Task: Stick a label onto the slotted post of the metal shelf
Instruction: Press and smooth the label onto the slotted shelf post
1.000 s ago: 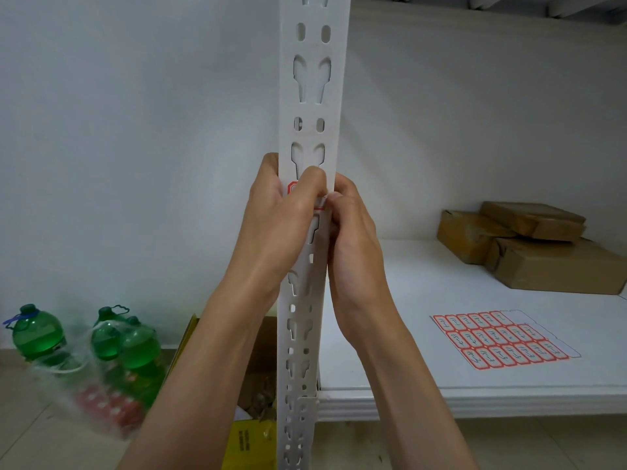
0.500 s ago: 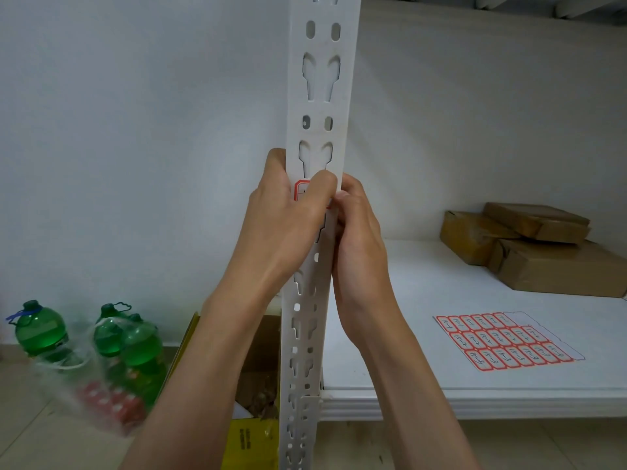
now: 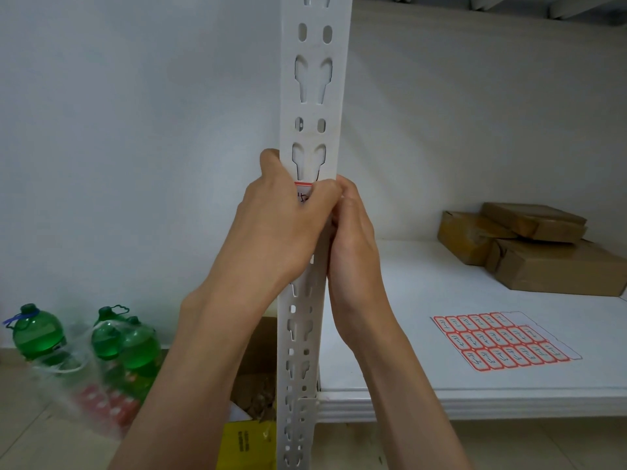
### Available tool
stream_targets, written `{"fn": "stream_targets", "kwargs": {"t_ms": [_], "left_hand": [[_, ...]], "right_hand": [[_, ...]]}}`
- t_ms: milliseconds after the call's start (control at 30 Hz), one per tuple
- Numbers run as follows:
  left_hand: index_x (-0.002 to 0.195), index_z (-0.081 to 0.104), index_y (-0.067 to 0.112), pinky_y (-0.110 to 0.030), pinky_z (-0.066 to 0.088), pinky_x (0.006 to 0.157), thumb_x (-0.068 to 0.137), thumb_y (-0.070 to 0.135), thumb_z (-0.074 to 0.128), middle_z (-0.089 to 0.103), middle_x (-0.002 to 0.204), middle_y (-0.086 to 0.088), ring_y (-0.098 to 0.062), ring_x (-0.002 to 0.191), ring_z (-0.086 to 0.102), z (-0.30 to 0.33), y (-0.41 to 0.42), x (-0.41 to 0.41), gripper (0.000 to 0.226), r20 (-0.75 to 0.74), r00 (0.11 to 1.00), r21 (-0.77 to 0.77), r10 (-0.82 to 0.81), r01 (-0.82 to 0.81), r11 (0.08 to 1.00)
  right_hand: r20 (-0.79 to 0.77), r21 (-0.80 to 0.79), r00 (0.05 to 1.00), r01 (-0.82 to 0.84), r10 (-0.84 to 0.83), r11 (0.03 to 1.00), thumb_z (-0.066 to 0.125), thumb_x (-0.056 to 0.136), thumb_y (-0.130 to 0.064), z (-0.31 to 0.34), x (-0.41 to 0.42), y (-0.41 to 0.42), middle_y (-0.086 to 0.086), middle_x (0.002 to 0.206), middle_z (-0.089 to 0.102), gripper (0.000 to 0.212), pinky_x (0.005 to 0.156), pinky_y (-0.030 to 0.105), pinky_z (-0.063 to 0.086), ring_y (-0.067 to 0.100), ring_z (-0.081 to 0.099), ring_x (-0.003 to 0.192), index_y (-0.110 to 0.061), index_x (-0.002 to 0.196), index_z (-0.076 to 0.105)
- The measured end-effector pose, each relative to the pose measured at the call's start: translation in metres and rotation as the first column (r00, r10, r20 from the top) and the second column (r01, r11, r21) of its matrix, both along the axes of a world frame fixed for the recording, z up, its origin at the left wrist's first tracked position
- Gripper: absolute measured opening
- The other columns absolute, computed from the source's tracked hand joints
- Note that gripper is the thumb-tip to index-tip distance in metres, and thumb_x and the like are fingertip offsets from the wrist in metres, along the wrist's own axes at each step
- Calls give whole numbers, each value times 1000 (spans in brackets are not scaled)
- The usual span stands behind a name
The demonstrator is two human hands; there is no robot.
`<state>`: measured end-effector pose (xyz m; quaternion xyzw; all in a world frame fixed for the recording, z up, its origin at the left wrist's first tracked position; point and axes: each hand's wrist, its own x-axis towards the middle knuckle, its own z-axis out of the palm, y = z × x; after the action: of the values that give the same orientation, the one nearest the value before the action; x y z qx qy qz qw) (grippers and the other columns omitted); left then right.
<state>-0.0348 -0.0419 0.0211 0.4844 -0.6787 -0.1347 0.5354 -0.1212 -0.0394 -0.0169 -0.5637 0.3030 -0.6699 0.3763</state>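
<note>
While fingers cover it, label peeks out.

A plain pale wall rises behind, evenly lit. Below lies a light tiled floor, with a white shelf board at right.

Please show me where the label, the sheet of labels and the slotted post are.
label (image 3: 303,191): head view, its uncovered red-edged top part.
sheet of labels (image 3: 502,342): head view, middle of the sheet.
slotted post (image 3: 314,106): head view, bare front face above the hands.
</note>
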Motion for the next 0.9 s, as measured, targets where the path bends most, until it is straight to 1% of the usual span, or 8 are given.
{"fn": "stream_targets", "kwargs": {"t_ms": [167,300,367,533,600,700,800,900], "left_hand": [[108,29,18,-25,34,51,97,29,48,54,71,7,-9,59,54,-2,1,-1,24,22,999,-76,-25,27,997],[111,27,23,-22,35,52,95,31,49,54,77,11,-8,62,56,-3,3,-1,28,30,999,-140,-27,31,990],[113,29,22,-25,40,54,97,31,50,57,79,13,-7,65,59,-5,3,-2,28,13,999,-164,-38,40,986],[114,32,17,-30,43,58,97,26,50,60,81,9,-14,67,60,-7,1,-2,26,-24,997,-164,-75,70,984],[113,32,17,-25,42,56,96,25,49,60,83,8,-12,68,60,-8,-1,-2,25,-20,997,-162,-72,67,984],[109,30,18,-12,34,46,96,23,49,54,75,8,-8,59,53,-9,-4,-3,24,4,999,-171,-47,47,984],[108,28,18,-14,34,45,97,21,45,52,79,6,-10,58,51,-10,-5,-2,20,6,999,-168,-40,41,985],[110,32,20,-16,36,48,96,27,43,55,79,8,-9,59,54,-10,-4,1,19,-6,997,-171,-72,70,983]], "right_hand": [[2,-24,1000,-12,12,1000,32,108,-18,0,0,0,-14,91,72,33,74,11,51,-4,67,86,-14,114,64],[8,-44,1000,-10,11,999,31,109,-17,0,1,1,-20,86,71,32,73,8,49,-8,66,84,-15,113,63],[14,-53,1000,-5,6,999,32,109,-19,0,2,1,-18,86,71,31,74,8,49,-7,66,85,-13,114,63],[10,-69,1000,-22,23,997,33,110,-20,-2,2,0,-8,95,71,32,81,11,49,-4,65,92,-8,120,61],[-4,-72,1000,-27,26,997,31,111,-19,-3,0,-1,-3,105,72,33,86,13,50,-2,66,100,-9,126,59],[-14,-75,999,-34,33,997,30,111,-17,-4,-1,-1,1,115,71,35,91,16,50,3,66,108,-7,130,58],[-37,-88,999,-34,31,996,28,111,-17,-5,-2,-1,2,119,70,37,94,18,50,5,65,112,-8,131,57],[-44,-92,998,-40,36,995,27,112,-19,-6,-2,-1,-1,119,70,37,92,16,50,2,65,110,-12,132,57]]}}
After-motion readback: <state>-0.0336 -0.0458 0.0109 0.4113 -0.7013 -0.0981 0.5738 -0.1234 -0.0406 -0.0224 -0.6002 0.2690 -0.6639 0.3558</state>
